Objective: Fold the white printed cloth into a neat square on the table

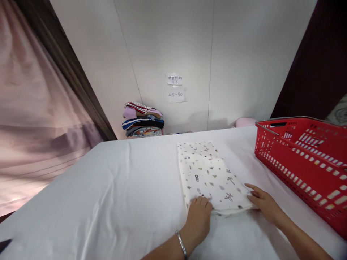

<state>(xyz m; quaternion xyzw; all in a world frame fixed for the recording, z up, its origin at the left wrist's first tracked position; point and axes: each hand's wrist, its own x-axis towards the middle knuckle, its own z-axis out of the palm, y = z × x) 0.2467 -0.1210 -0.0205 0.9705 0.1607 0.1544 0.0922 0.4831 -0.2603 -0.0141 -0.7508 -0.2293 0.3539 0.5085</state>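
Observation:
A folded white cloth [210,177] printed with small plants and leaves lies lengthwise on the white-covered table [146,180]. Its layers show along the near edge. My left hand [199,218], with a silver bracelet at the wrist, is closed with curled fingers on the near left corner of the cloth. At the near right corner, my right hand [262,203] grips the cloth's edge, its index finger stretched out along the side. The undersides of both hands' grips are partly hidden.
A red plastic basket [298,166] with a metal handle stands on the right of the table. Beyond the far edge is a stack of folded clothes [142,121] against the white wall [165,43]. Handwritten paper labels [176,94] hang there. A pink curtain [38,108] hangs at left.

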